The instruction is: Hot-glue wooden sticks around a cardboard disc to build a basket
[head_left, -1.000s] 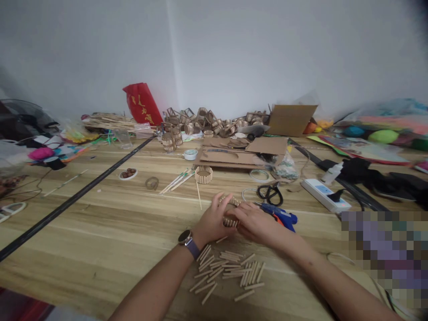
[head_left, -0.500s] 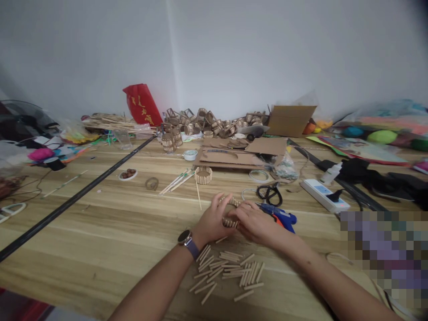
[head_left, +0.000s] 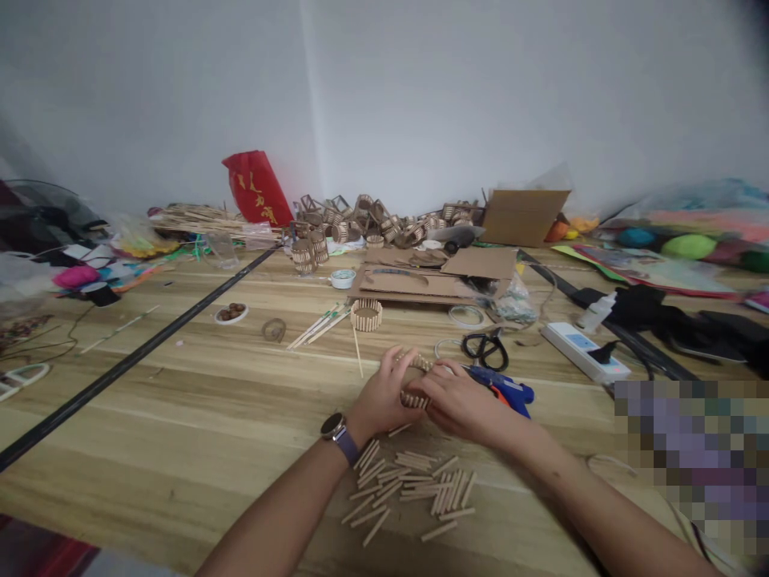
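Both my hands are wrapped round a small cardboard ring edged with short wooden sticks [head_left: 414, 399], low over the table. My left hand [head_left: 388, 394], with a watch on its wrist, grips the ring's left side. On the right side, the fingers of my right hand [head_left: 460, 401] close over the rim and hide part of it. Many short wooden sticks [head_left: 414, 485] lie loose just in front of my hands. A blue glue gun [head_left: 508, 389] rests beyond my right hand. Behind my hands stands a similar stick-edged ring [head_left: 366, 316].
Scissors with black handles [head_left: 484, 350], tape rings [head_left: 465, 316] and a white power strip [head_left: 584, 353] lie to the right. Flat cardboard [head_left: 414, 284] is farther back, before a heap of stick-edged pieces [head_left: 384, 220]. A small dish of brown beads [head_left: 231, 312] sits at left.
Hardly anything differs. The fingers of my right hand have shifted slightly on the ring; my left hand keeps its hold, and the loose sticks lie as before.
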The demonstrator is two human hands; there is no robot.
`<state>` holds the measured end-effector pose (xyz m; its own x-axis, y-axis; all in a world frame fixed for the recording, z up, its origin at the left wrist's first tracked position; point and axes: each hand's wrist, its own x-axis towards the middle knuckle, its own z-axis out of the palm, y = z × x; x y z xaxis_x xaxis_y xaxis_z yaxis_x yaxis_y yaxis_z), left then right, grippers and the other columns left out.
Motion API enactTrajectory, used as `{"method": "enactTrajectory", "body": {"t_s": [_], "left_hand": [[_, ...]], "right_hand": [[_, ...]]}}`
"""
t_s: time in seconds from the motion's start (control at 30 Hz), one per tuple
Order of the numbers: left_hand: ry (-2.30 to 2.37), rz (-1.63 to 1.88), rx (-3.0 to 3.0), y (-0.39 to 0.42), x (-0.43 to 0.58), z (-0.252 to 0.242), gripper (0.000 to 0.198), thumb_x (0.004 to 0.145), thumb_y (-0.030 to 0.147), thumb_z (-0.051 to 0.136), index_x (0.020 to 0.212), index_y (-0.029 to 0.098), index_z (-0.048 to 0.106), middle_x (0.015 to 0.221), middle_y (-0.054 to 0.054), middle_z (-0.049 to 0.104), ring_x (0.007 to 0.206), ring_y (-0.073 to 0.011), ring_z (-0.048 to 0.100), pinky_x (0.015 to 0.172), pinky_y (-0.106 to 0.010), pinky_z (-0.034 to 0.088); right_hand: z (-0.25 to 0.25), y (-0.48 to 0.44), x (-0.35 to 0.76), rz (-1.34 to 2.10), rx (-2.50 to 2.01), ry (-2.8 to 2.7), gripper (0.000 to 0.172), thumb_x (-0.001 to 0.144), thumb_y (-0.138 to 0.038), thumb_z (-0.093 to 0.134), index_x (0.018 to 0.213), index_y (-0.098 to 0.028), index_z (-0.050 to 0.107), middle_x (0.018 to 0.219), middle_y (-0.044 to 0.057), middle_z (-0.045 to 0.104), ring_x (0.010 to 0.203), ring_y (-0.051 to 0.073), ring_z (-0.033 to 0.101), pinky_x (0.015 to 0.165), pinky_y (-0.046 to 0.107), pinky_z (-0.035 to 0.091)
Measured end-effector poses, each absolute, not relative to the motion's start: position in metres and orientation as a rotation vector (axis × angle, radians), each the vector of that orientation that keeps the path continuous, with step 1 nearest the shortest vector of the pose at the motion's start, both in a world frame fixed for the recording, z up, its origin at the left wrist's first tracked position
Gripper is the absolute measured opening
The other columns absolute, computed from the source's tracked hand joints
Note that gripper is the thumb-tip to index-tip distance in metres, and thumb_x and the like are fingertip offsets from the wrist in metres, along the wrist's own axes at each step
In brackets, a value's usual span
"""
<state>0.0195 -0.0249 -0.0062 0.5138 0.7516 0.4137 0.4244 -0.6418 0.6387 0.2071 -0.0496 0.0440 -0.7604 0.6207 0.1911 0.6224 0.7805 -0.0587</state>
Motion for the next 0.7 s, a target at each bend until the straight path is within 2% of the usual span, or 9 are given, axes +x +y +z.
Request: {"method": "enactTrajectory", "body": {"t_s": [0.23,0.53,0.7], "left_hand": [[0.952,0.95,2.296,-0.025,0.019,-0.006,0.101,0.06,0.022,0.081,0.143,0.018,0.022,0.144,-0.018,0.024,0.138,-0.0333,0.027,0.114,-0.05,0.031],[0.953,0.957,2.276,-0.023,0.02,-0.01,0.105,0.058,0.018,0.08,0.144,0.024,0.021,0.145,-0.015,0.022,0.138,-0.0332,0.027,0.112,-0.051,0.032],[0.915,0.997,2.293,-0.022,0.02,-0.013,0.101,0.06,0.018,0.077,0.144,0.024,0.02,0.144,-0.014,0.024,0.137,-0.0322,0.027,0.113,-0.051,0.031]], "right_hand": [[0.039,-0.05,0.206,-0.104,-0.997,-2.761,0.033,0.084,-0.011,0.046,0.113,-0.02,0.06,0.094,0.009,0.066,0.094,0.022,0.058,0.1,0.045,0.032],[0.039,-0.05,0.206,-0.034,-0.978,-2.759,0.037,0.082,-0.008,0.045,0.114,-0.02,0.06,0.093,0.009,0.065,0.091,0.021,0.056,0.096,0.041,0.035],[0.033,-0.048,0.207,-0.094,-0.987,-2.754,0.034,0.087,-0.011,0.044,0.115,-0.019,0.06,0.09,0.009,0.065,0.089,0.022,0.057,0.093,0.042,0.036]]}}
